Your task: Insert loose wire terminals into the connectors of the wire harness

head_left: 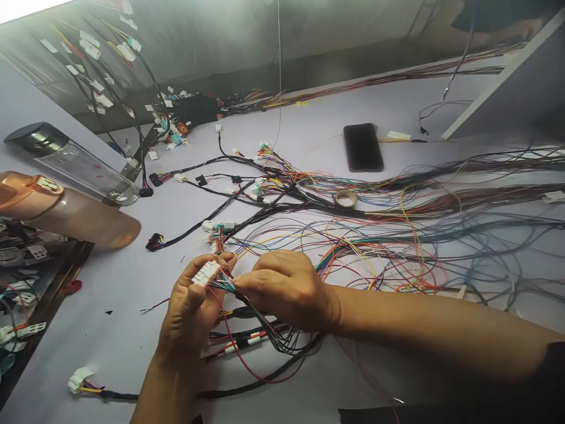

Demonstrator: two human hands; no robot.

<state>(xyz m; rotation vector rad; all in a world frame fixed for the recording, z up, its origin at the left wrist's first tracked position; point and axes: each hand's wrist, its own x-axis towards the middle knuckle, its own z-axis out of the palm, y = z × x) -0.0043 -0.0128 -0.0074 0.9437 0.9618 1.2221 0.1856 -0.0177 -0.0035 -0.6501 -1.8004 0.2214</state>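
Note:
My left hand [190,312] is closed around a small white multi-pin connector [206,273], held above the white table [132,277]. My right hand [282,288] pinches the coloured wires [225,285] where they enter the back of that connector. Red, green and black wires [247,347] trail down from the connector between my hands. A big loose wiring harness [353,235] spreads over the table just behind both hands.
A black phone [362,147] lies face up at the back, a roll of tape [345,198] in front of it. Two bottles [70,194] lie at the left edge. A white connector [79,378] on a black cable sits near front left. More connectors hang at the far left [110,76].

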